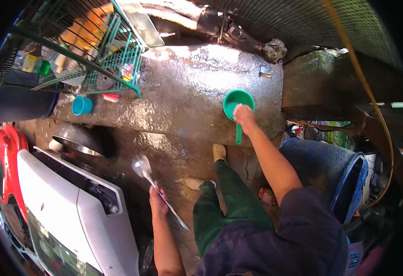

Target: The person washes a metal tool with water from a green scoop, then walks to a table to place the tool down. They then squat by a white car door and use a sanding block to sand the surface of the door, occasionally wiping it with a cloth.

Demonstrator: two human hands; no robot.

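My left hand (159, 198) is closed round long metal serving utensils (142, 168), their rounded heads angled up and to the left above the wet floor. My right hand (244, 117) is over a green plastic dipper (233, 98) resting on the wet concrete step (174, 96), its handle pointing toward me. The fingers of that hand are bent together, and whatever they may hold is hidden. Some small metal items (265, 72) lie farther back on the step.
A green wire rack (118, 69) with assorted items stands at upper left, near a blue cup (82, 105). A metal basin (77, 138), white toy car (68, 202) and red one (9, 154) occupy the left. A blue barrel (316, 170) is right; a yellow hose (362, 78) hangs beyond.
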